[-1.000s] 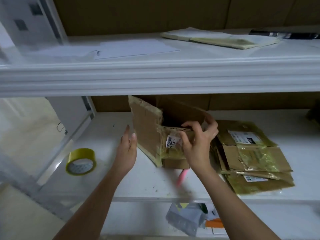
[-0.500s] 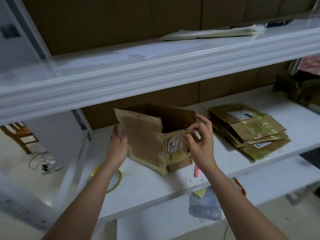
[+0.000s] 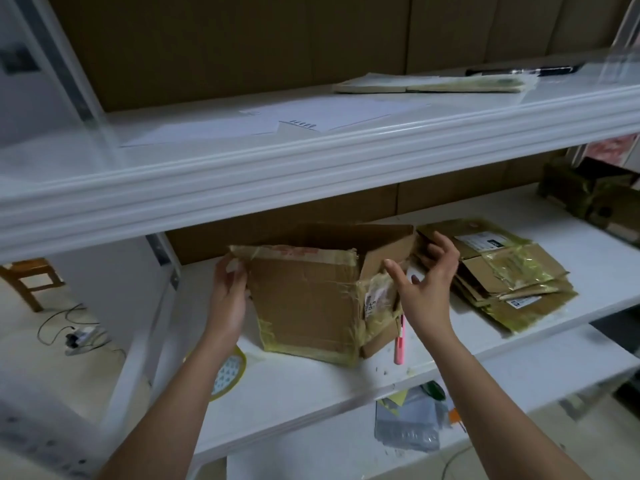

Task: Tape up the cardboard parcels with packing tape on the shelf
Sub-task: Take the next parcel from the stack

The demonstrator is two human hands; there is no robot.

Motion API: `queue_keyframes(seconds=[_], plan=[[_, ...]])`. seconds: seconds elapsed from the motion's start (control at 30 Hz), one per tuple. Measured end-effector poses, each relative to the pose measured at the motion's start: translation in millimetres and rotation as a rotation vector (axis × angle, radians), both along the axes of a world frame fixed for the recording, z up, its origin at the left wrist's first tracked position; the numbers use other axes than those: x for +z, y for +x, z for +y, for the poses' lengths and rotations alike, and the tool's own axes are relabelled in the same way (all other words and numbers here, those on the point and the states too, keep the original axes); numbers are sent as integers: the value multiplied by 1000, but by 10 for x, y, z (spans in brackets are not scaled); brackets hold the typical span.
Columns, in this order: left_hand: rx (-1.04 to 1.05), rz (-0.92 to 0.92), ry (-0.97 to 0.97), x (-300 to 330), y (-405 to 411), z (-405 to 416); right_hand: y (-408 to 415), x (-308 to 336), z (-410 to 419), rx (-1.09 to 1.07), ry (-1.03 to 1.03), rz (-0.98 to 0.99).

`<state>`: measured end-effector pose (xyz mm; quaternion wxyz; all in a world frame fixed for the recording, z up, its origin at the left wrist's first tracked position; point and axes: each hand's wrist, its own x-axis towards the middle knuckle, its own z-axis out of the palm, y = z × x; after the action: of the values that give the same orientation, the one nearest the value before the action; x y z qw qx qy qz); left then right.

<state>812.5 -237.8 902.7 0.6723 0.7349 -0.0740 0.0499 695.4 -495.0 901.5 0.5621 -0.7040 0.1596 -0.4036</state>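
On white shelf, creased, tape-patched cardboard box

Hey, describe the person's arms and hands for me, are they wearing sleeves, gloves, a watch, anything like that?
Both forearms are bare as far as the frame shows, with no sleeves in view. The left hand and right hand wear no gloves. No watch, bracelet or ring shows on either. The nails look short and unpainted.
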Motion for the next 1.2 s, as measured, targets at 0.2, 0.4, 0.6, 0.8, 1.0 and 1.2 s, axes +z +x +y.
queue_keyframes(seconds=[0.2,0.4,0.6,0.8,1.0,1.2], plan=[[-22,-6,-116,60,-186,-20,-51,-168,410,178,-91,-39],[-112,-15,-114,-85,-413,67,-41,-216,466,499,-129,88],[-139,-65,-77,-42,-544,119,5,-140,386,494,-113,64],[-153,12,-94,-45,-587,128,32,-52,304,507,-166,85],[-118,-46,-63,14,-492,116,51,-67,242,557,30,84],[-31,-80,128,19,-380,126,142,-10,171,561,-3,183]])
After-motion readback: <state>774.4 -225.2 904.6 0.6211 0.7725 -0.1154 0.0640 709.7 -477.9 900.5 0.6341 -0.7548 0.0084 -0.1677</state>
